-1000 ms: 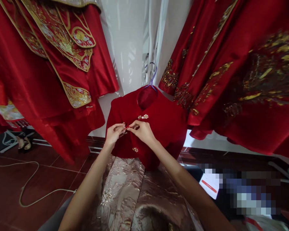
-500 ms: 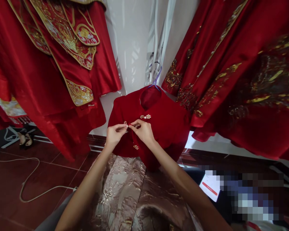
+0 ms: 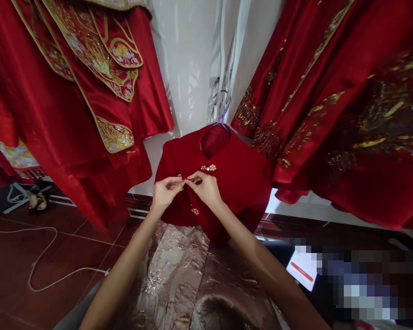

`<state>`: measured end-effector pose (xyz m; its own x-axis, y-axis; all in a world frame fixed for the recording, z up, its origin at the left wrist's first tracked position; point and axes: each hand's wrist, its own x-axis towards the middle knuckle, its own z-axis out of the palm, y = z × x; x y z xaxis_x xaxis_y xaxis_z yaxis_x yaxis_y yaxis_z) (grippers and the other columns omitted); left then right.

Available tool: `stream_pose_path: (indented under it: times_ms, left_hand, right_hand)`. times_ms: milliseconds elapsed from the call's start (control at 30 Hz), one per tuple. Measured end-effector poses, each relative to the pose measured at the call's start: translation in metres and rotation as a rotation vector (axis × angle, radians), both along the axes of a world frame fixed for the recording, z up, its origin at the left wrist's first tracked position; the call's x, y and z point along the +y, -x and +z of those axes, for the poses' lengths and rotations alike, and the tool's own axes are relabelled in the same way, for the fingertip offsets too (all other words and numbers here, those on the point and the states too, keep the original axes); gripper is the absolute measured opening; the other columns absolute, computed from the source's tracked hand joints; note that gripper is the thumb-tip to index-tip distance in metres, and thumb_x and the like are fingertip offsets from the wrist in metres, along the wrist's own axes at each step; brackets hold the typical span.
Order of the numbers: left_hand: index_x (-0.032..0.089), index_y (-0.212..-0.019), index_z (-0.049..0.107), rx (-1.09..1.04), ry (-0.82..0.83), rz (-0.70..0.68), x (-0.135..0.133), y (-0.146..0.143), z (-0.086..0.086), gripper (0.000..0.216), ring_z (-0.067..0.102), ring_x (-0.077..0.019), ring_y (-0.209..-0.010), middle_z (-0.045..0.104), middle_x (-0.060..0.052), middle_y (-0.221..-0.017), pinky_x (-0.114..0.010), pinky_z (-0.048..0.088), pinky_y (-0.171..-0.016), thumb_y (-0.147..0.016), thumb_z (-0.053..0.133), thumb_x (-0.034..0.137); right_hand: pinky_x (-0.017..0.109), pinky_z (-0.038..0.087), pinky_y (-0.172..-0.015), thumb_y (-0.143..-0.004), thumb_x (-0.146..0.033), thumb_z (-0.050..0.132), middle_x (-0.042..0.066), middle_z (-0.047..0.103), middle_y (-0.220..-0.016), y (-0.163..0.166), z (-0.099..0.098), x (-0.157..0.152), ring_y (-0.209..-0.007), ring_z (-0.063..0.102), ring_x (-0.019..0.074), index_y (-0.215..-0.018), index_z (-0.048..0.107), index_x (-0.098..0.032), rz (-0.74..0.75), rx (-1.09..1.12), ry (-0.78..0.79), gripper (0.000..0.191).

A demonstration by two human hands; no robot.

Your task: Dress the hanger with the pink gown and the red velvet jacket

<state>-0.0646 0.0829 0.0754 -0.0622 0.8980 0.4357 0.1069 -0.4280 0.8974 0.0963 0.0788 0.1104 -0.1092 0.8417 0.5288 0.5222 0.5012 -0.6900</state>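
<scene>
A small red velvet jacket [image 3: 237, 178] hangs on a purple hanger [image 3: 223, 112] in front of me. Jewelled frog clasps run down its front, one near the collar [image 3: 208, 168] and one lower down [image 3: 194, 211]. My left hand [image 3: 165, 192] and my right hand [image 3: 204, 187] meet at the middle clasp [image 3: 181, 178]. Both pinch it between fingertips, thumbs and forefingers pressed together. A pale gold brocade skirt [image 3: 179, 270] hangs below the jacket, between my forearms.
Red satin garments with gold embroidery hang at the left [image 3: 89, 91] and the right [image 3: 330, 101]. A white wall [image 3: 189, 68] stands behind. A white cable [image 3: 41, 261] loops over the dark red floor tiles. Sandals [image 3: 36, 200] lie at the left. A white card [image 3: 301, 270] lies at the lower right.
Both hands stay pinched on the middle clasp with only small finger shifts. The view has drifted slightly, so the jacket sits a little right of where it was.
</scene>
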Motion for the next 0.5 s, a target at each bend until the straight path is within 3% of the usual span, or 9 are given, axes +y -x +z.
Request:
stream_pose_path:
  times_ms: [367,500]
  left_hand:
    - [0.015,-0.081,0.07,0.141,-0.037,-0.012,0.001,0.006,0.014,0.023,0.067,-0.0175,-0.073,0.072,-0.007,-0.082,-0.033,0.056,-0.074,-0.067,0.071,0.033]
    - [0.016,-0.087,0.064,0.019,-0.032,-0.065,-0.003,0.0,0.005,0.023,0.065,-0.0147,-0.075,0.069,-0.006,-0.083,-0.031,0.054,-0.077,-0.071,0.067,0.032]
  right_hand:
    - [0.024,0.048,-0.068,-0.081,-0.03,0.058,0.001,0.068,-0.081,0.003,-0.004,-0.002,-0.069,0.063,0.0132,-0.086,0.063,-0.021,-0.057,-0.081,-0.068,0.011]
    - [0.024,0.044,-0.06,-0.08,-0.035,0.057,-0.001,0.059,-0.07,0.0,-0.007,-0.015,-0.062,0.057,0.0137,-0.089,0.054,-0.02,-0.17,-0.12,-0.072,0.018]
